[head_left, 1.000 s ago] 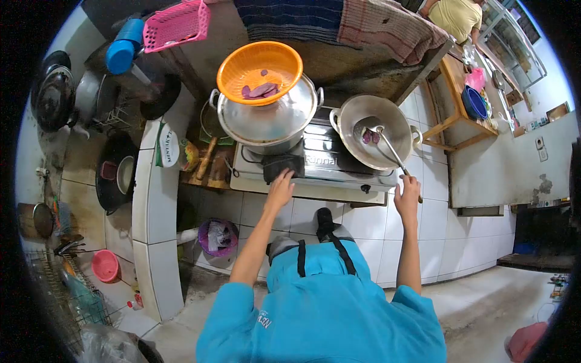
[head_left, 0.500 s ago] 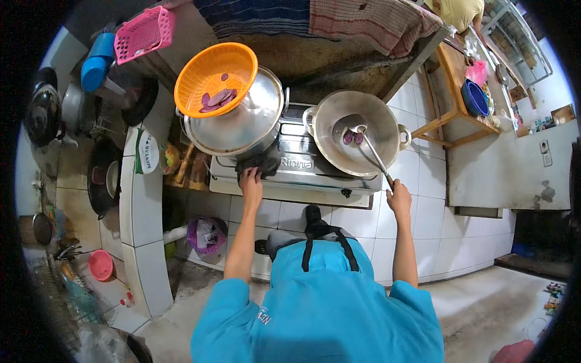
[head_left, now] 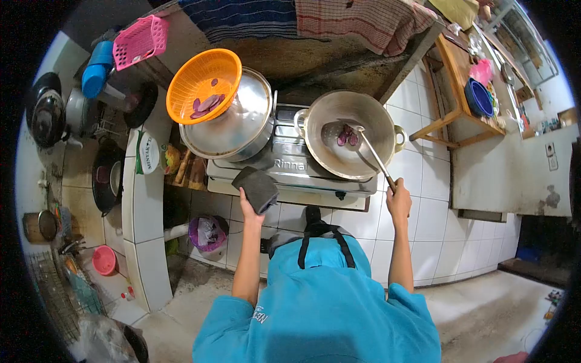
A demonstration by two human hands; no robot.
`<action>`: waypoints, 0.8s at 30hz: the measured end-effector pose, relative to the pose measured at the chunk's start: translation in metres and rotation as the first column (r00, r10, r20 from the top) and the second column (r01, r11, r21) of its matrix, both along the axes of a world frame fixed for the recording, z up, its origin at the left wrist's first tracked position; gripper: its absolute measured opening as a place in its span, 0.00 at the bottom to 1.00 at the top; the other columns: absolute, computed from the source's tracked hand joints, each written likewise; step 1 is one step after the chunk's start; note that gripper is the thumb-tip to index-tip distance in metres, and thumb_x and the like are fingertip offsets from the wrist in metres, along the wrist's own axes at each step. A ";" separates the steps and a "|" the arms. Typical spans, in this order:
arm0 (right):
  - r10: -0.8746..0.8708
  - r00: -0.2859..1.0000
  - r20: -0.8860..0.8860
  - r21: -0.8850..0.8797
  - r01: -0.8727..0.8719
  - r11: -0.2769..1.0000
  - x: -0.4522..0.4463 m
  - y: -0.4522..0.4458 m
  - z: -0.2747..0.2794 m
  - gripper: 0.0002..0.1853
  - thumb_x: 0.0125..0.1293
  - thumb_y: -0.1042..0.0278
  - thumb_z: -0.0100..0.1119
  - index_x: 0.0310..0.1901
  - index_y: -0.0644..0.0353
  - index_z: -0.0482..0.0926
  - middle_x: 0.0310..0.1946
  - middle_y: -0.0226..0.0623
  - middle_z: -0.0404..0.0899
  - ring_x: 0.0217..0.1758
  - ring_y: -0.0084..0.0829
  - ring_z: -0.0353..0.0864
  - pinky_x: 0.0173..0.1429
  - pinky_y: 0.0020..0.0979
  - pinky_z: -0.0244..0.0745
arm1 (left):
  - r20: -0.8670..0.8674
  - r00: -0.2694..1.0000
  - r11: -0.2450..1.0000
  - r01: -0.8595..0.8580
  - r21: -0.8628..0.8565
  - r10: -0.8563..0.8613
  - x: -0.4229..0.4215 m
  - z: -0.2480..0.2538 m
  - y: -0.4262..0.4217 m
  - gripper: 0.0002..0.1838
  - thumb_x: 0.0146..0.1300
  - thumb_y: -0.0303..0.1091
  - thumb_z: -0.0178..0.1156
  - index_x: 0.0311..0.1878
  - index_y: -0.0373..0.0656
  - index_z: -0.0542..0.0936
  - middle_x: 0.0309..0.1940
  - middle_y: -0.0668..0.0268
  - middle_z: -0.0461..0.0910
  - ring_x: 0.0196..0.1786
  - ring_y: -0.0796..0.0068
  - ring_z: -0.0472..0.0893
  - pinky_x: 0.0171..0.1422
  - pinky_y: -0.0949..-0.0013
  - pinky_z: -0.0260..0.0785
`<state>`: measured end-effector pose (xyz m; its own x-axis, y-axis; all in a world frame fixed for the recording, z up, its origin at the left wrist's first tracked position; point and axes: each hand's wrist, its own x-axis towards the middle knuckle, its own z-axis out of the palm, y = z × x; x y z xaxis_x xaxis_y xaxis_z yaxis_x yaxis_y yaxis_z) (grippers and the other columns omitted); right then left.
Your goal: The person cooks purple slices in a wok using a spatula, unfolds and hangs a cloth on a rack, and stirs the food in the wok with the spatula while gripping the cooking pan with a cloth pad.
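Note:
My left hand (head_left: 250, 209) is closed on a folded dark grey cloth (head_left: 255, 186), held just off the front edge of the gas stove (head_left: 290, 164). In my right hand (head_left: 399, 201) is the handle of a long skimmer (head_left: 376, 159). Its perforated head lies inside a deep two-handled metal pan (head_left: 380, 115) on the right burner. Purple slices (head_left: 347, 136) rest on that head. On the left side of the stove stands a big lidded pot (head_left: 257, 112). An orange plastic basket (head_left: 189, 71) sits tilted on the lid with more purple slices (head_left: 208, 103) inside.
Towels (head_left: 339, 24) hang behind the stove. A tiled ledge (head_left: 145, 209) bounds the left, with a purple-lined bin (head_left: 208, 233) beside it. A wooden table (head_left: 451, 78) with a blue basin (head_left: 479, 97) stands at right. Part of a person in yellow (head_left: 457, 9) shows at top right.
My left hand has lifted the dark cloth off the stove front, toward me. The skimmer head and its purple slices have shifted slightly left in the pan. The view has shifted a little.

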<state>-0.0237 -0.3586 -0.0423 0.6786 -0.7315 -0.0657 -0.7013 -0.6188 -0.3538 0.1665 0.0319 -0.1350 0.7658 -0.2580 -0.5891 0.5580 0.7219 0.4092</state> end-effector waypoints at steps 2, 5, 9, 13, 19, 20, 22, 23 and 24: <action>-0.006 1.000 0.001 0.032 0.006 0.999 -0.002 -0.011 0.018 0.12 0.61 0.66 0.59 0.43 0.54 0.67 0.26 0.51 0.80 0.32 0.57 0.79 0.36 0.53 0.70 | 0.052 0.999 0.997 0.018 -0.077 -0.014 -0.006 0.015 -0.013 0.28 0.67 0.55 0.52 0.62 0.43 0.70 0.58 0.61 0.75 0.58 0.58 0.76 0.64 0.52 0.67; 0.058 0.996 0.066 0.201 -0.070 0.977 -0.009 -0.040 0.043 0.12 0.62 0.65 0.59 0.44 0.55 0.70 0.28 0.52 0.80 0.35 0.57 0.80 0.39 0.50 0.72 | 0.067 0.998 0.991 0.008 -0.137 0.001 -0.011 0.037 -0.025 0.26 0.68 0.49 0.52 0.62 0.41 0.71 0.58 0.56 0.75 0.59 0.54 0.75 0.64 0.49 0.68; 0.208 0.976 -0.061 0.096 -0.202 0.975 -0.015 -0.092 0.061 0.12 0.63 0.63 0.58 0.40 0.64 0.77 0.32 0.54 0.80 0.36 0.55 0.79 0.40 0.47 0.72 | 0.031 0.999 0.993 0.036 -0.110 -0.033 -0.014 0.050 -0.023 0.24 0.68 0.43 0.54 0.61 0.38 0.70 0.58 0.55 0.75 0.59 0.54 0.75 0.64 0.51 0.68; 0.203 0.935 -0.290 0.043 -0.199 0.979 0.007 -0.092 0.108 0.13 0.63 0.62 0.58 0.32 0.66 0.79 0.32 0.55 0.79 0.38 0.56 0.78 0.42 0.49 0.71 | 0.035 0.989 0.988 0.145 -0.057 -0.144 -0.005 0.044 -0.020 0.22 0.69 0.40 0.54 0.60 0.37 0.70 0.57 0.55 0.75 0.58 0.56 0.76 0.64 0.52 0.68; 0.201 0.808 -0.553 0.006 -0.238 0.971 0.040 -0.103 0.149 0.16 0.65 0.59 0.57 0.31 0.66 0.77 0.34 0.56 0.79 0.42 0.57 0.78 0.45 0.52 0.71 | 0.035 0.946 0.946 0.320 0.057 -0.322 0.026 0.018 -0.023 0.23 0.69 0.39 0.54 0.63 0.41 0.67 0.58 0.59 0.74 0.58 0.60 0.76 0.61 0.55 0.71; 0.257 0.740 -0.622 0.038 -0.299 0.954 0.044 -0.111 0.150 0.16 0.66 0.58 0.56 0.31 0.66 0.78 0.35 0.56 0.80 0.41 0.57 0.79 0.46 0.51 0.72 | 0.033 0.937 0.937 0.346 0.052 -0.348 0.032 0.018 -0.028 0.23 0.69 0.39 0.54 0.64 0.42 0.65 0.58 0.60 0.74 0.58 0.61 0.76 0.61 0.56 0.71; 0.268 0.716 -0.644 0.070 -0.294 0.953 0.055 -0.115 0.158 0.16 0.66 0.58 0.56 0.32 0.66 0.79 0.35 0.55 0.80 0.41 0.57 0.79 0.46 0.51 0.73 | 0.018 0.933 0.928 0.356 0.107 -0.359 0.043 0.028 -0.034 0.24 0.69 0.40 0.56 0.63 0.40 0.67 0.57 0.61 0.74 0.57 0.62 0.77 0.60 0.55 0.72; 0.280 0.702 -0.654 0.091 -0.295 0.951 0.062 -0.114 0.161 0.16 0.66 0.58 0.56 0.33 0.66 0.79 0.35 0.55 0.80 0.41 0.57 0.79 0.46 0.51 0.73 | 0.009 0.932 0.924 0.356 0.139 -0.361 0.045 0.033 -0.036 0.24 0.68 0.41 0.56 0.62 0.39 0.67 0.56 0.61 0.75 0.57 0.62 0.77 0.59 0.55 0.72; 0.295 0.708 -0.642 0.122 -0.286 0.950 0.066 -0.115 0.159 0.17 0.67 0.58 0.55 0.33 0.66 0.80 0.34 0.55 0.81 0.37 0.57 0.79 0.43 0.49 0.73 | 0.000 0.927 0.920 0.373 0.123 -0.376 0.045 0.031 -0.036 0.24 0.68 0.42 0.56 0.62 0.39 0.67 0.57 0.62 0.75 0.57 0.63 0.77 0.59 0.55 0.73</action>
<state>0.0427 -0.4738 0.1167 0.6469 -0.5012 -0.5747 -0.5482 -0.8296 0.1063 0.2116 -0.0043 -0.1045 0.6408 -0.4581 -0.6161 0.7673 0.4074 0.4951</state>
